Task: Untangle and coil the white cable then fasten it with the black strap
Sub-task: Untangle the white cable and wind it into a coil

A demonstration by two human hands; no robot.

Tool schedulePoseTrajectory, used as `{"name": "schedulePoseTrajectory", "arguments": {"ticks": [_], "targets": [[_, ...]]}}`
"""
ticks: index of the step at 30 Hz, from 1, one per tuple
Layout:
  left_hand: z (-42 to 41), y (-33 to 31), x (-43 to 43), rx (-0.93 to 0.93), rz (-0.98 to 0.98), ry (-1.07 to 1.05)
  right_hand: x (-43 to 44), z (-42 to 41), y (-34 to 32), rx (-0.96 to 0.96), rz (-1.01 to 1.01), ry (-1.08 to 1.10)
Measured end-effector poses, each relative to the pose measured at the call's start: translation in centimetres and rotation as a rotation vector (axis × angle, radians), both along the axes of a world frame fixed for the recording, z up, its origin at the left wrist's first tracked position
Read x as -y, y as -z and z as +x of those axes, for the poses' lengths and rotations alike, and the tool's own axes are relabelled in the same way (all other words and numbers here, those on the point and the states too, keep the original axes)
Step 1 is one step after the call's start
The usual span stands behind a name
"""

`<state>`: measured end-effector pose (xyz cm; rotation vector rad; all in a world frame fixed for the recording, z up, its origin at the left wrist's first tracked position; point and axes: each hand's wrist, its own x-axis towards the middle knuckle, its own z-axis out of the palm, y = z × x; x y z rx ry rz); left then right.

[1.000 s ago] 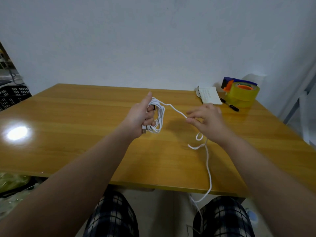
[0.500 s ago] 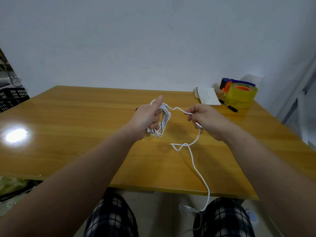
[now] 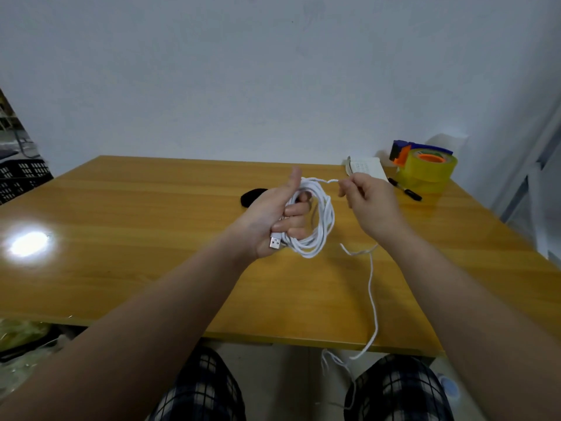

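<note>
My left hand [image 3: 274, 215] is closed around a bundle of several loops of the white cable [image 3: 322, 226], held just above the wooden table [image 3: 136, 238]. The cable's USB plug [image 3: 275, 243] sticks out below the palm. My right hand [image 3: 368, 202] pinches the free run of cable right beside the top of the coil. From there the loose tail drops past my right wrist, over the table's front edge and down between my knees. The black strap [image 3: 252, 196] lies on the table just behind my left hand, partly hidden by it.
At the table's far right corner stand a yellow tape roll in a blue-orange dispenser [image 3: 425, 165], a white notepad [image 3: 365, 168] and a black marker [image 3: 405, 189]. A bright light glare [image 3: 28, 244] sits at the left. Black crates [image 3: 21, 177] stand beyond the table's left edge.
My right hand has moved up and in toward the top of the coil, laying another turn. The loose tail has shortened. My left hand shifted, and the black strap now shows behind it.
</note>
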<state>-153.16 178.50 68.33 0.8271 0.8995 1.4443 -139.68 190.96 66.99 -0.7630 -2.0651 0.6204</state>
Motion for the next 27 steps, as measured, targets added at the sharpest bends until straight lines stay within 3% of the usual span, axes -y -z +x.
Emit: {"name": "schedulePoseTrajectory", "arguments": {"ticks": [6,11,16,19,24,27], "targets": [[-0.1,-0.7,-1.0,0.018,0.115,-0.239,0.8,-0.3,2.7,0.200,-0.140,-0.152],[-2.4,-1.5,-1.6,0.103,0.127,-0.406,0.8,1.0,3.9,0.191,-0.279,-0.376],[-3.3,-0.7,-1.8,0.060,0.035,-0.517,1.2,1.8,4.2,0.236,-0.282,-0.387],[-4.0,-0.6,-2.0,0.074,0.033,-0.622,1.8,1.4,4.5,0.203,-0.205,-0.231],[-3.6,0.0,-2.3,-0.043,0.023,-0.668,3.1,0.9,3.3,0.608,-0.089,-0.330],[-3.8,1.1,-3.0,-0.270,0.002,-0.740,4.6,0.5,1.4,0.574,-0.066,-0.462]]}}
